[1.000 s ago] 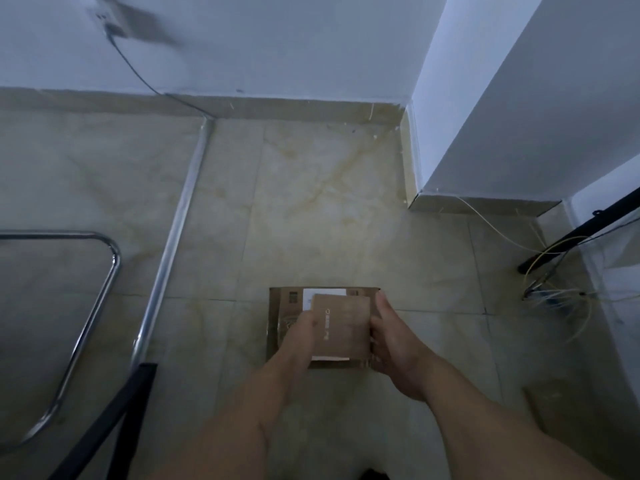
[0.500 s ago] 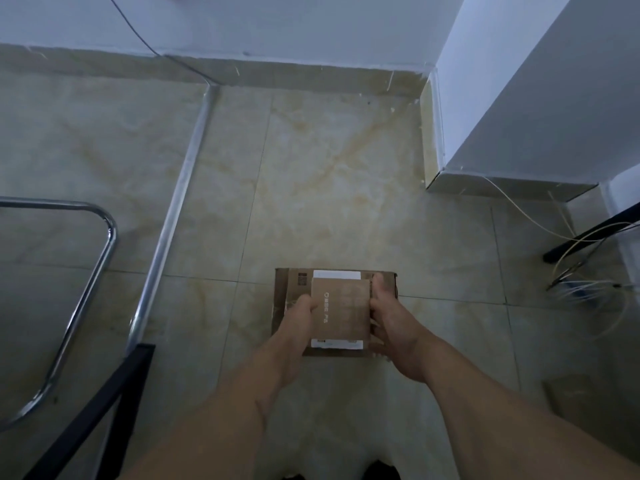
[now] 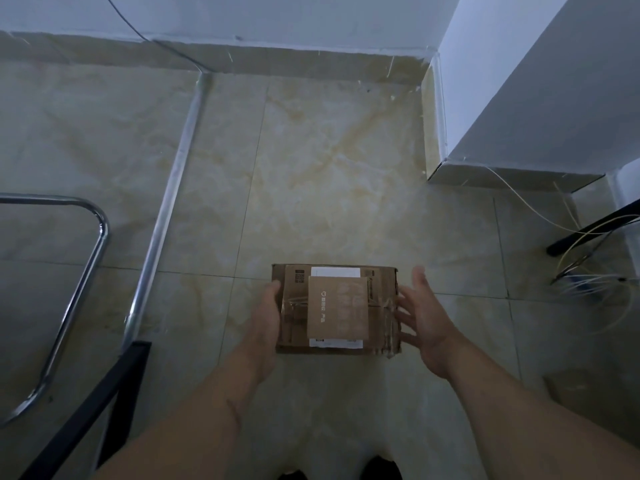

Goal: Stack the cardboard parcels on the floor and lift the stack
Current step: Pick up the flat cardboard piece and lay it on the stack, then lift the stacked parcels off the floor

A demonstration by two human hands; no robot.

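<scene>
A large brown cardboard parcel (image 3: 294,323) with clear tape and white labels lies flat on the tiled floor (image 3: 329,168). A smaller, lighter cardboard parcel (image 3: 337,308) rests on top of it, near the middle. My left hand (image 3: 266,313) lies flat against the left side of the large parcel, fingers together. My right hand (image 3: 420,308) hovers at the right side of the stack with fingers spread, fingertips close to the parcel's right edge; whether they touch it I cannot tell. Neither hand holds the small parcel.
A metal floor strip (image 3: 169,188) runs from the far wall toward me on the left. A chrome tube frame (image 3: 86,271) and a black bar (image 3: 90,410) stand at left. A white wall corner (image 3: 485,116) juts in at right, with loose cables (image 3: 588,271) beyond.
Both hands have let go of the small parcel, which now rests on the large one. They have spread outward to the large parcel's left and right sides.
</scene>
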